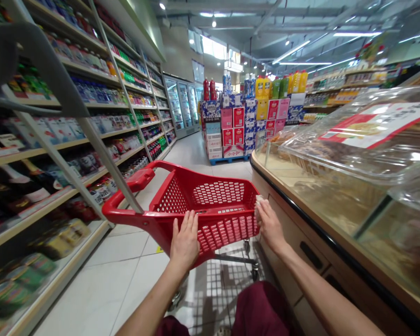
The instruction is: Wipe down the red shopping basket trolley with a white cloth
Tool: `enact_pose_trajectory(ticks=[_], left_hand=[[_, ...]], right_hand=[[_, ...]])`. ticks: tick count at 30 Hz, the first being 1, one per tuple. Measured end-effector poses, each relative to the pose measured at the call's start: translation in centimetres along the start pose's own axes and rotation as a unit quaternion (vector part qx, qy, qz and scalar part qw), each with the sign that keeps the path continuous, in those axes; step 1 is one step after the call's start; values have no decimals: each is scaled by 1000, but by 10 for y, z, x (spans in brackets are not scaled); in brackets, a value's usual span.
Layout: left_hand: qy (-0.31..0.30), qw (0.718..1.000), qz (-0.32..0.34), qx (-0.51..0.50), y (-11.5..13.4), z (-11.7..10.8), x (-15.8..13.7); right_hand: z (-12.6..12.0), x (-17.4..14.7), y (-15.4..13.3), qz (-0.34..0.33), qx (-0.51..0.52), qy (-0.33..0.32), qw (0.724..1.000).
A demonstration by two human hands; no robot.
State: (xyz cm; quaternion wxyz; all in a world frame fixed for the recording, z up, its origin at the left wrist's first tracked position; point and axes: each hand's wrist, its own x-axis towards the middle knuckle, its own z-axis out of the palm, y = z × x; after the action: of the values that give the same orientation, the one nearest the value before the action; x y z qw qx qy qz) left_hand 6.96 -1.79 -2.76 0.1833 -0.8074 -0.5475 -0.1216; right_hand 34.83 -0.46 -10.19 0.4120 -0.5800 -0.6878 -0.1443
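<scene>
A red plastic shopping cart (220,191) stands sideways in front of me, and its basket holds nothing that I can see. My left hand (185,239) lies against the near side of the basket, fingers stretched out over the top rim. At the basket's right end, my right hand (269,223) presses a crumpled white cloth or tissue (259,199) against the corner of the rim; most of it is hidden under the fingers. A metal pole (107,163) rises from the handle end to a dark grey bracket (52,70), blurred at upper left.
Shelves of bottles and cans (101,93) line the left side. A wooden display counter (311,224) with clear food boxes (357,140) stands close on the right. Beyond the cart are stacked cartons (227,126) on a blue pallet (230,160) and glass-door coolers (184,102).
</scene>
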Motion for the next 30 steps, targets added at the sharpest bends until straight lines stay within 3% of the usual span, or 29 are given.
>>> enact_pose_trajectory(ticks=[4,7,9,14,21,27,30], left_hand=[[9,1000,-16,2,0,3,-2],[3,1000,-11,6,1,2,-1],[-6,1000,-7,6,1,1,0],[-5,1000,-18,11,2,1,0],[-22,1000,-8,0,0,-1,-1],[-13,1000,-9,-3,-6,-9,-1],[1,999,-32,12,-16,-12,-4]], right_hand=[[13,-56,22,13,-17,-37,999],[19,-92,17,-7,-10,-74,997],[14,-85,7,0,-4,-51,999],[2,-25,-11,-13,26,64,998],[29,-77,-16,-94,25,-37,995],[16,-22,-44,-81,62,29,994],[29,-36,-47,-108,62,-12,992]])
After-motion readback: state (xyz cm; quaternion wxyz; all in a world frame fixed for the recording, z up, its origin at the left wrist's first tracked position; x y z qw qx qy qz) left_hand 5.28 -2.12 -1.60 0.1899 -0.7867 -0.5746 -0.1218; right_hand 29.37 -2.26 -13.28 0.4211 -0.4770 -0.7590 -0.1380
